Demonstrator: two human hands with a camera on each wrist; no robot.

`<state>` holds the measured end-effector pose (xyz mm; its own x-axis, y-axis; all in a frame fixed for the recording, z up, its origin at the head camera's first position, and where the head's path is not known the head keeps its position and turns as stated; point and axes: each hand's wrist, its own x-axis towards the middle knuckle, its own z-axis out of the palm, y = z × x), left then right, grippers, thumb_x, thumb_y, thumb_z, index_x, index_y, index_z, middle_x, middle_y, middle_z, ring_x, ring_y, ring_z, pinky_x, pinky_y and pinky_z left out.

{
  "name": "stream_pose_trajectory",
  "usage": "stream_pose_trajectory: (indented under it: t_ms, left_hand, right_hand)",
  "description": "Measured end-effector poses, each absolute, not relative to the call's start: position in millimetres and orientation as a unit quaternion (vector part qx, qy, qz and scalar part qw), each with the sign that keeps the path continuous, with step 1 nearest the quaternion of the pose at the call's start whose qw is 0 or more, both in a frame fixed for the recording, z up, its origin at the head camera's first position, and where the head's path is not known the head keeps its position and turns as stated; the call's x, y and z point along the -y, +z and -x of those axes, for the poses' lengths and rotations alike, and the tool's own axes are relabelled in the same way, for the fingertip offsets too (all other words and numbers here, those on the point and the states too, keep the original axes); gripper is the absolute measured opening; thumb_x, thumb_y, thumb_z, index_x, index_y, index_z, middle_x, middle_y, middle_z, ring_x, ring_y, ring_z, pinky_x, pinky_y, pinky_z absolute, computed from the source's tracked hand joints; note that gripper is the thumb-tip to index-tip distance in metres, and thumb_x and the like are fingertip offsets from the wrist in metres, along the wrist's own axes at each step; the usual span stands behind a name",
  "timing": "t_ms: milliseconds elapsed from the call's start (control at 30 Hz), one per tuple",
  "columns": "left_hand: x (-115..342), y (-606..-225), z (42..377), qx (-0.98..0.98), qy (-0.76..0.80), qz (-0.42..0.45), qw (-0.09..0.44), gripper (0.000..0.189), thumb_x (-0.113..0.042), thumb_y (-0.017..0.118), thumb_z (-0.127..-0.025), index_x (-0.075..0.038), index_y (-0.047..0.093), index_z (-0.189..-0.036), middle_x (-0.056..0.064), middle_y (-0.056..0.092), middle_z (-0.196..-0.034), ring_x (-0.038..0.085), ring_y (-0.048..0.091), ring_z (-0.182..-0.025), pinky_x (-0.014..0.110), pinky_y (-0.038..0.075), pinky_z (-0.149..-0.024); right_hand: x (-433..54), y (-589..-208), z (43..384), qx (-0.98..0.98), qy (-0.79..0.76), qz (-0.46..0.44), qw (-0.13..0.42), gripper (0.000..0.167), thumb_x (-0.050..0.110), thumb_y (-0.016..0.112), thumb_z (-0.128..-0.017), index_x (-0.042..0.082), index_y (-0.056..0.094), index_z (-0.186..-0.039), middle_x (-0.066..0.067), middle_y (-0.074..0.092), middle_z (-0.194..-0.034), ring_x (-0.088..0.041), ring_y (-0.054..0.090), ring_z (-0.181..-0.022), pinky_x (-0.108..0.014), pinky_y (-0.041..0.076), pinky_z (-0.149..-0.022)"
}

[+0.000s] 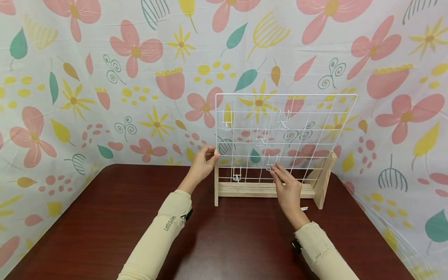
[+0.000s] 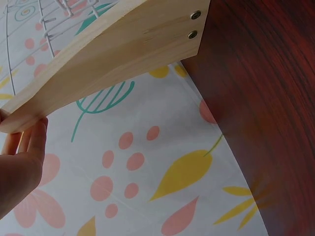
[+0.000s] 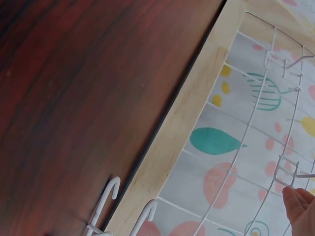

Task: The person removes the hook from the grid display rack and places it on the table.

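While the left hand (image 1: 204, 161) has its fingers clamped on the pale wooden side board (image 2: 123, 54), the right hand (image 1: 288, 186) pinches a small white wire hook (image 1: 269, 168) at the lower middle of the white wire grid panel (image 1: 280, 94), above the dark red-brown worktop (image 1: 105, 217). Best to brace the board firmly (those thin wires probably flex), square the hook to the bars, and check it sits securely before letting go.

Matt wooden stand (image 2: 113, 59), smooth coated-metal grid (image 1: 287, 143), glossy wood-grain table (image 1: 105, 217)
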<state>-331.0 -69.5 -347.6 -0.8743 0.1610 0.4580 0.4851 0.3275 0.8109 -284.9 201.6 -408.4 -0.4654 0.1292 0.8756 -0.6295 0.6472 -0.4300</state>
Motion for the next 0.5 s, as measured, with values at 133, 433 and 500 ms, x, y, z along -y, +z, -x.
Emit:
stream_pose_trajectory:
  t_ms: [133,433,500]
  left_hand:
    - [70,-348,331,0.8,-0.546,0.202,0.146,0.029,-0.007,0.061,-0.095,0.009,0.054,-0.118,0.021,0.06,-0.113,0.033,0.058,-0.11,0.039,0.05,-0.097]
    - [71,-347,331,0.794,-0.553,0.206,0.145,0.026,-0.007,0.061,-0.095,0.007,0.055,-0.116,0.021,0.06,-0.113,0.033,0.058,-0.11,0.038,0.049,-0.098]
    - [71,-347,331,0.793,-0.554,0.207,0.146,0.025,-0.006,0.061,-0.095,0.006,0.055,-0.115,0.021,0.061,-0.112,0.033,0.059,-0.11,0.038,0.049,-0.098]
  right_hand:
    - [-201,-406,286,0.76,0.388,-0.166,0.495,0.022,-0.004,0.072,-0.082,-0.002,0.074,-0.104,-0.02,0.068,-0.11,-0.037,0.066,-0.099,0.001,0.04,-0.078]
    - [-199,-397,285,0.748,0.401,-0.173,0.5,0.02,-0.003,0.071,-0.084,0.0,0.074,-0.104,-0.022,0.068,-0.109,-0.036,0.066,-0.099,0.0,0.042,-0.081]
    - [-199,-396,285,0.746,0.401,-0.174,0.502,0.02,-0.003,0.071,-0.084,0.001,0.075,-0.104,-0.02,0.068,-0.109,-0.036,0.066,-0.099,0.001,0.042,-0.078]
